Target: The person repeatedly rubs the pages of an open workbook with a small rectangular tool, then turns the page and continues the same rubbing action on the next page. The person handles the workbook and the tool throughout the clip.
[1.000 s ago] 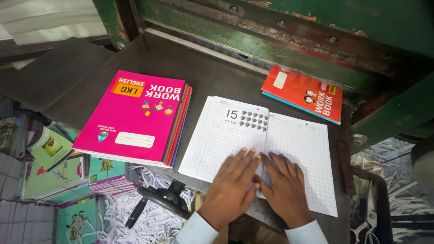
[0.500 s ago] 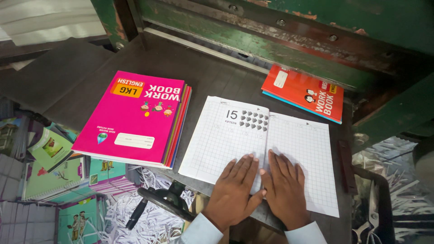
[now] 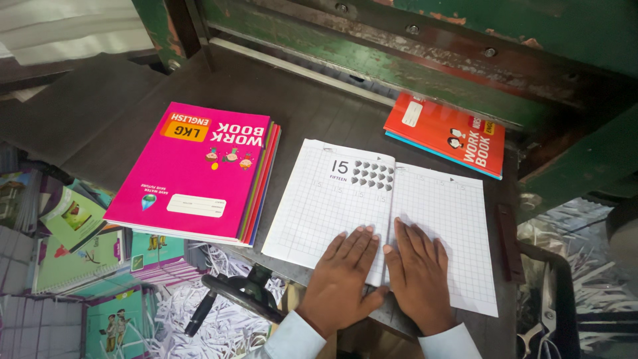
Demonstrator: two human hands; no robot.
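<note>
Fingers first: both hands lie flat, fingers straight and close together, palms down, gripping nothing. The left hand [image 3: 342,276] presses the left page, the right hand [image 3: 415,269] the right page, and the two thumbs nearly meet over the fold between them.

Under them sits the open book [image 3: 382,213], white squared pages with a big numeral and rows of small dark heart shapes at the top of the left page. It lies on the dark metal table [image 3: 312,110], near edge toward the person. The fold is the thing to watch: it runs away from the wrists, tilted a little to the right at the near end, and the fingers point along it, not across it. Each hand has its own page; neither is nearer the fold than the other. The near end of the fold is hidden under the thumbs.

Outward now. To the left, just beside the open book but apart from it, a stack of workbooks [image 3: 199,173] with a pink cover on top. Up and to the right, a red workbook [image 3: 445,133] lies slipped partly under the green machine frame [image 3: 425,40]. Below the table edge, a black hand wheel [image 3: 242,296] and shredded paper trimmings [image 3: 219,326].
</note>
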